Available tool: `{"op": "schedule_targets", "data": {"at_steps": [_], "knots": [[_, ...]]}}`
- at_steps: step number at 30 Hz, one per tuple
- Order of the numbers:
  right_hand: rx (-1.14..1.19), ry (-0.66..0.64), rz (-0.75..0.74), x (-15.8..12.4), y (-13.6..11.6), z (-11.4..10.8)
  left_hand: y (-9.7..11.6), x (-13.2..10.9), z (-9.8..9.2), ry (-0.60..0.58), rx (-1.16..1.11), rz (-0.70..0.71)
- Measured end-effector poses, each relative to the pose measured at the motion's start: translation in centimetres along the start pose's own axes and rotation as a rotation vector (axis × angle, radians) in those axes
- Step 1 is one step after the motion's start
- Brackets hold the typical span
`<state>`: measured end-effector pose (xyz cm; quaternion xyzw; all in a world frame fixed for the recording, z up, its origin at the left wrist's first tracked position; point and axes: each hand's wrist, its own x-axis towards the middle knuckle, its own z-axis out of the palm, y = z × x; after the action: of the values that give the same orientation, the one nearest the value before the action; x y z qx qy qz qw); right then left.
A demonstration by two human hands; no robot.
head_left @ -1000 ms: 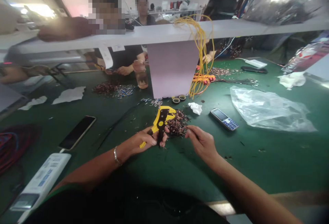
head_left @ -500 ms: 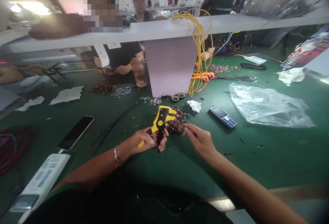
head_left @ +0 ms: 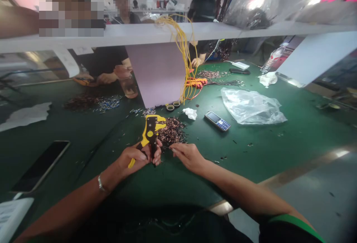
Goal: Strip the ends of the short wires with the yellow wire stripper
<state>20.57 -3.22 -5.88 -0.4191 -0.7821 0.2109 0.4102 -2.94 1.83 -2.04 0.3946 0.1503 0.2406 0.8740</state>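
My left hand (head_left: 139, 158) is wrapped round the handles of a yellow and black wire stripper (head_left: 151, 133), its jaws pointing up and to the right. Thumb and fingertips of my right hand (head_left: 188, 155) are pinched together just right of the stripper's handle. From that pinch a thin dark wire (head_left: 165, 147) seems to reach towards my left fingers; it is too fine to make out fully. Behind both hands lies a heap of short copper-and-black wire bits (head_left: 173, 131), partly covered by the stripper's head.
A keypad phone (head_left: 217, 120), crumpled tissue (head_left: 190, 113) and clear plastic bag (head_left: 252, 105) lie to the right. On the left is a smartphone (head_left: 41, 167). Yellow wires (head_left: 182, 57) hang from the white shelf (head_left: 145, 35). Across the table, other people's hands (head_left: 107, 78) are at work.
The view has swung right, so the table's things sit further left. My right hand has come lower and nearer the stripper, which stays in my left hand.
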Motion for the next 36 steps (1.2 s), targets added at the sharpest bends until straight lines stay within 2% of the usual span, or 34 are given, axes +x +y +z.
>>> {"op": "schedule_targets", "data": {"at_steps": [5,11,21,24,27,30,36], "knots": [[-0.001,-0.07,-0.03,-0.2,-0.2,0.4,-0.1,0.0,-0.3,0.008,-0.023,0.015],[-0.008,-0.144,-0.015,-0.3,-0.3,0.8,-0.3,-0.1,-0.1,-0.055,-0.045,0.012],[-0.061,-0.108,-0.046,-0.1,-1.3,0.7,-0.2,-0.2,-0.1,-0.126,-0.013,-0.021],[-0.079,-0.065,0.01,0.1,-1.2,0.2,-0.1,-0.2,-0.2,-0.131,-0.024,-0.017],[-0.151,0.048,0.124,0.7,-0.6,-1.4,0.1,-0.2,-0.1,-0.134,-0.014,-0.019],[-0.241,0.127,0.21,1.3,1.2,-4.1,0.3,-0.2,0.1,-0.144,0.001,-0.027],[-0.627,0.286,0.348,-0.6,8.1,-9.7,-0.2,-0.3,0.0,-0.148,-0.05,-0.009]]}}
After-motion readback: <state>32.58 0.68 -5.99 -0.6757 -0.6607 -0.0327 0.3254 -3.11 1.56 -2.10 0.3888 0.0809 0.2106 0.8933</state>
